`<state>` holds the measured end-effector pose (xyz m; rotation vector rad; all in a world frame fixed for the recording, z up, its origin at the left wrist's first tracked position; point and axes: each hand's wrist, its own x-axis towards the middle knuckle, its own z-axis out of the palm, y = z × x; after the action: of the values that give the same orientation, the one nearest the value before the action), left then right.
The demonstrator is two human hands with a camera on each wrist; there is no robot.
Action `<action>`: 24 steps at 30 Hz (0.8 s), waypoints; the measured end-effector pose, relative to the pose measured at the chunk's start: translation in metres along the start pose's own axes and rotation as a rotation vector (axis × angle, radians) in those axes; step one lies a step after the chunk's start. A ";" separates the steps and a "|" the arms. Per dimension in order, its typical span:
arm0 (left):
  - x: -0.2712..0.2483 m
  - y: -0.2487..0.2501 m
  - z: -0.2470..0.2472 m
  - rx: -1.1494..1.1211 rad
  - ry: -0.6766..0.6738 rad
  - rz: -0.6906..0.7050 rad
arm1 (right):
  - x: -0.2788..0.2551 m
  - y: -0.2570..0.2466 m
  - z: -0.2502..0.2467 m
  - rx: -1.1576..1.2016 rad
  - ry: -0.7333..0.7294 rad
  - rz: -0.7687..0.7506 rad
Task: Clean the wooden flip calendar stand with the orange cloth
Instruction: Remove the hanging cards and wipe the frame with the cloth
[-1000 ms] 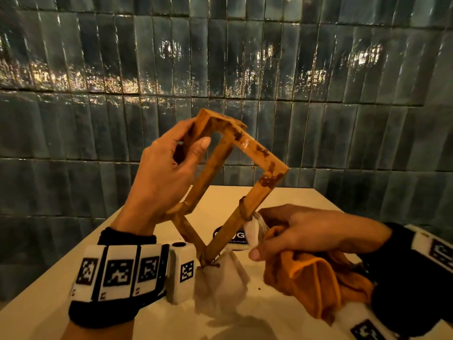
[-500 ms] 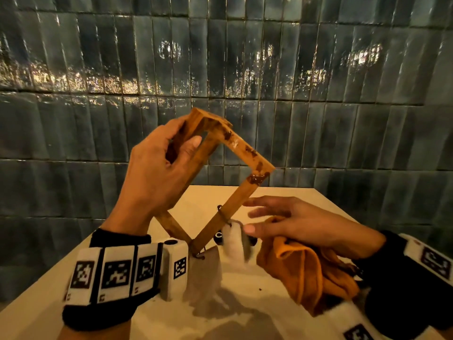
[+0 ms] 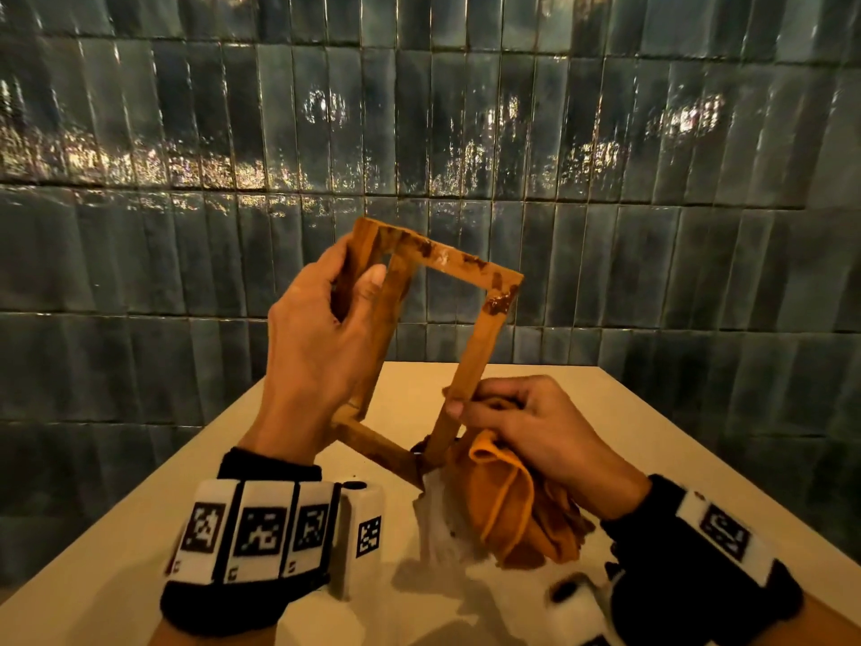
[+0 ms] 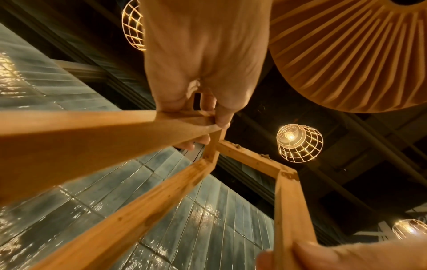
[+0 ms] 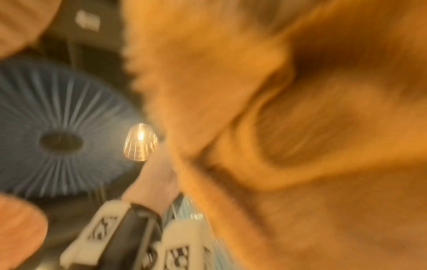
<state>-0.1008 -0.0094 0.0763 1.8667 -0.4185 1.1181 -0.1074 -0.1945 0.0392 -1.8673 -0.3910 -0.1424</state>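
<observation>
**Stand held up above the cream table**

Your left hand (image 3: 321, 347) gripped the wooden flip calendar stand (image 3: 470, 361) by its top corner, clear of the cream table (image 3: 605, 412) and before the glossy blue-grey tiled wall (image 3: 466, 132). Your right hand (image 3: 526, 426) pinched its lower bar, apparently with the orange cloth (image 3: 508, 505) bunched underneath. Wicker pendant lamps (image 4: 299, 143) glowed overhead.

Stained wooden stand (image 3: 470, 361) held tilted, orange cloth (image 3: 512, 501) bunched beside

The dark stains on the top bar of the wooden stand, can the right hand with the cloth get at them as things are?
Probably yes. The stains face open air; the left hand grips only the far corner, and the right hand sits lower on the same stand.
</observation>
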 end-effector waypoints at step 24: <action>-0.024 0.008 0.061 -0.214 -0.488 -0.385 | -0.006 0.001 -0.004 0.227 0.049 -0.019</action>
<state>-0.0866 -0.0672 0.0491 1.9118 -0.4082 0.3424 -0.1126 -0.2003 0.0376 -1.6340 -0.3755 -0.1501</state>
